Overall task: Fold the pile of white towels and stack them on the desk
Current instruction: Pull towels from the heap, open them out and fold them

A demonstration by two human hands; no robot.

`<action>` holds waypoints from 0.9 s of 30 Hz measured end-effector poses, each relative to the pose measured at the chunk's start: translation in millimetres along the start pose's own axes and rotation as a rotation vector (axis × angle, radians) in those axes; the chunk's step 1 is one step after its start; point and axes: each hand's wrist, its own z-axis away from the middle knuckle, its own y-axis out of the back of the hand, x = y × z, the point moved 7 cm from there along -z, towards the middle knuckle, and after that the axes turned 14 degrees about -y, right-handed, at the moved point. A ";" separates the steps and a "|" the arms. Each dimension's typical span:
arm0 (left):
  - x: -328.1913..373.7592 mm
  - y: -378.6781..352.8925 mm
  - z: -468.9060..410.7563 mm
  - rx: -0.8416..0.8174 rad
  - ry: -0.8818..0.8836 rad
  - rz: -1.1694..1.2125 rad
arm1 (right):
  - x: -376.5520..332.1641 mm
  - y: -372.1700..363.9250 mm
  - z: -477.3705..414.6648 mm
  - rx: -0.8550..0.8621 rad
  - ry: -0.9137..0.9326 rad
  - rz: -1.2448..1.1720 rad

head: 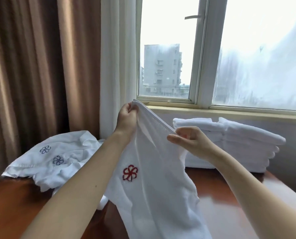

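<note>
A white towel (154, 183) with a red flower emblem hangs in the air over the wooden desk (218, 200). My left hand (126, 116) grips its top corner, raised near the window sill. My right hand (188, 140) pinches the same top hem a little lower and to the right. The hem runs taut between the two hands and the rest drapes down toward me. A loose pile of unfolded white towels (54, 161) with blue emblems lies at the left of the desk. A stack of folded white towels (238, 144) sits at the back right.
Brown curtains (31, 75) and a white sheer curtain (116, 66) hang behind the left of the desk. A window (212, 54) with a sill (230, 112) runs along the back wall just above the folded stack.
</note>
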 end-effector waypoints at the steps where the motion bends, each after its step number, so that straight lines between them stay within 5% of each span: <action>1: -2.6 0.4 -1.5 0.018 0.001 -0.013 | 8.6 -1.4 3.2 -0.021 -0.031 -0.011; 4: -3.7 3.3 0.7 0.073 -0.069 -0.133 | 28.4 -4.1 10.2 -0.024 -0.108 -0.040; 7: -0.5 2.3 11.9 0.018 -0.210 -0.264 | 34.9 8.3 11.6 0.176 -0.146 -0.051; 15: 8.4 -35.6 62.5 -0.543 -0.347 -0.229 | 15.8 15.0 2.6 0.331 -0.168 -0.037; 21: -10.7 -46.4 76.2 -0.829 -0.242 -0.485 | 6.7 -1.0 4.5 0.140 -0.035 -0.001; 27: -15.6 -43.2 71.1 -0.702 -0.323 -0.737 | 17.7 0.4 8.5 0.151 -0.068 0.075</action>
